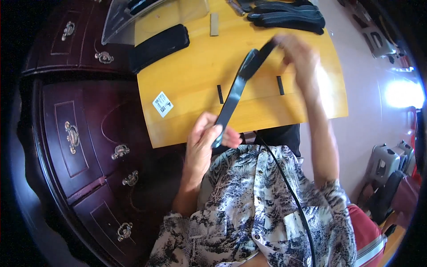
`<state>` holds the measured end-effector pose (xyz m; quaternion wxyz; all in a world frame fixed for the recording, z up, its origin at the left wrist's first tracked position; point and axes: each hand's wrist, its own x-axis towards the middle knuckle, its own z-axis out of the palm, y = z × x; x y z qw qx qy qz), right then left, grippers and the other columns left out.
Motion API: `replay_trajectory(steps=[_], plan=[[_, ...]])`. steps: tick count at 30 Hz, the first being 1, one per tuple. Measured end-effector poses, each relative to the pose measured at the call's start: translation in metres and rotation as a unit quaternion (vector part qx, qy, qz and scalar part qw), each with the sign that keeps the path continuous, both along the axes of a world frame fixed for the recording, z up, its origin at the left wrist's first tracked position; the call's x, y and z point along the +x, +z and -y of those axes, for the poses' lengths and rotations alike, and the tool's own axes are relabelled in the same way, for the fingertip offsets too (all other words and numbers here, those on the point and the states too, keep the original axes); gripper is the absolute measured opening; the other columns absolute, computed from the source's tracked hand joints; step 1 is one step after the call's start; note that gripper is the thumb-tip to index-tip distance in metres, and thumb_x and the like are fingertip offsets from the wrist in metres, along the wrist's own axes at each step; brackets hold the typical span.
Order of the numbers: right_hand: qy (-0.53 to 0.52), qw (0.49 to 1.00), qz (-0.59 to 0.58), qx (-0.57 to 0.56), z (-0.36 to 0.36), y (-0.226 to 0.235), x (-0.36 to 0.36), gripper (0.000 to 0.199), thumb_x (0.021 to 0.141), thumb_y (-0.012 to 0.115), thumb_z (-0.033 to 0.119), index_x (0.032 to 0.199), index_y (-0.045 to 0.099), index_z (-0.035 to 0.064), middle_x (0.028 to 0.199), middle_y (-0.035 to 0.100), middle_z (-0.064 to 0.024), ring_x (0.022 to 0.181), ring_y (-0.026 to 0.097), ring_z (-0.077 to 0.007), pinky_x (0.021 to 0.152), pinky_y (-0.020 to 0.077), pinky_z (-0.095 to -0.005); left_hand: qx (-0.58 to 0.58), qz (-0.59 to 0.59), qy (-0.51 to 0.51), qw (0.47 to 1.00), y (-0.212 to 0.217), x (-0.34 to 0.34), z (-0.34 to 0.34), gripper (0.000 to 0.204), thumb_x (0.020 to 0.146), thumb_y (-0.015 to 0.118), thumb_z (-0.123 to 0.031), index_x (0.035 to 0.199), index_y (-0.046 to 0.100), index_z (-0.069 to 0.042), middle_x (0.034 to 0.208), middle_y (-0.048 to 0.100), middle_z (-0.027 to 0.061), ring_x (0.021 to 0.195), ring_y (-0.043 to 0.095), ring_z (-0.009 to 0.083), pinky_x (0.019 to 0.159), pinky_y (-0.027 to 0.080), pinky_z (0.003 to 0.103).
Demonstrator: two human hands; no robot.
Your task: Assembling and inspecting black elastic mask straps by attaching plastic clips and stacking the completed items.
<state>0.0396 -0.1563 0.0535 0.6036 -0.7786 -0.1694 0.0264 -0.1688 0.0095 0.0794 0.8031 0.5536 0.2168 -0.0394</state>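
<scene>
A long black strip [232, 100] slants up and away above the yellow table, its lower part flat and glossy. My left hand [205, 135] is closed round its near end, thumb on top, with some fingers showing beyond it. At the far end, a duller black piece [263, 57] runs from the strip to my right hand [299, 55]. The right fingers are pinched on the tip of that piece, slightly smeared by motion. Whether the glossy and dull parts are one piece, I cannot tell. Two short dark strips [220, 94] lie flat on the table below.
On the yellow table [187, 84] lie a white printed label [163, 104], a black padded piece [162, 46], a tan block [214, 24] and a pile of long black pieces [289, 18]. A clear bin [178, 10] stands far left. Dark wooden drawers [89, 129] border the left side.
</scene>
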Motion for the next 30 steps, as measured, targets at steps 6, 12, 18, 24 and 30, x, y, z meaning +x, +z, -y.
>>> replay_trajectory(steps=[6,12,18,24,30], plan=[[-0.14,0.973,-0.157,0.098,0.077,-0.029,0.116,0.027,0.081,0.073,0.035,0.081,0.065,0.0088,0.072,0.057,0.0042,0.06,0.048,-0.0032,0.056,0.0411,-0.0189,-0.005,-0.031,-0.024,0.999,0.01,-0.01,0.01,0.017,0.093,0.041,-0.011,0.1,0.047,0.004,0.085,0.064,0.0203,0.074,0.067,0.0263,0.07,0.056,0.037],[-0.216,0.972,-0.09,-0.025,0.146,-0.045,0.115,0.03,0.082,0.069,0.033,0.087,0.069,0.0026,0.072,0.063,-0.0019,0.061,0.053,-0.0061,0.053,0.0447,-0.0218,0.019,-0.009,0.011,1.0,0.006,-0.012,0.0,0.016,0.092,0.042,-0.012,0.097,0.046,0.003,0.084,0.064,0.0201,0.071,0.067,0.027,0.066,0.057,0.036],[-0.276,0.958,-0.036,-0.075,0.13,-0.052,0.072,0.03,0.085,0.066,0.032,0.09,0.07,0.0024,0.066,0.065,-0.0036,0.055,0.054,-0.0086,0.053,0.046,-0.0239,0.009,0.008,0.06,0.998,-0.012,0.026,0.011,0.016,0.094,0.044,-0.013,0.1,0.047,0.001,0.088,0.063,0.0194,0.074,0.065,0.0242,0.068,0.055,0.034],[-0.246,0.89,0.075,-0.376,0.115,-0.039,0.044,0.04,0.08,0.068,0.043,0.109,0.066,0.0166,0.108,0.057,-0.012,0.095,0.06,-0.0266,0.079,0.0487,-0.0378,-0.065,0.013,0.048,0.997,-0.03,0.029,0.011,0.019,0.098,0.044,-0.015,0.107,0.05,0.001,0.097,0.063,0.0176,0.078,0.062,0.0186,0.068,0.049,0.028],[-0.159,0.931,0.149,-0.292,0.079,-0.007,-0.002,0.03,0.082,0.068,0.03,0.106,0.067,0.0121,0.102,0.06,-0.0095,0.08,0.058,-0.0218,0.071,0.0479,-0.0332,-0.166,0.014,0.043,0.985,-0.036,0.026,0.006,0.026,0.098,0.042,-0.019,0.113,0.049,0.002,0.106,0.06,0.0213,0.085,0.062,0.0212,0.073,0.049,0.03]])
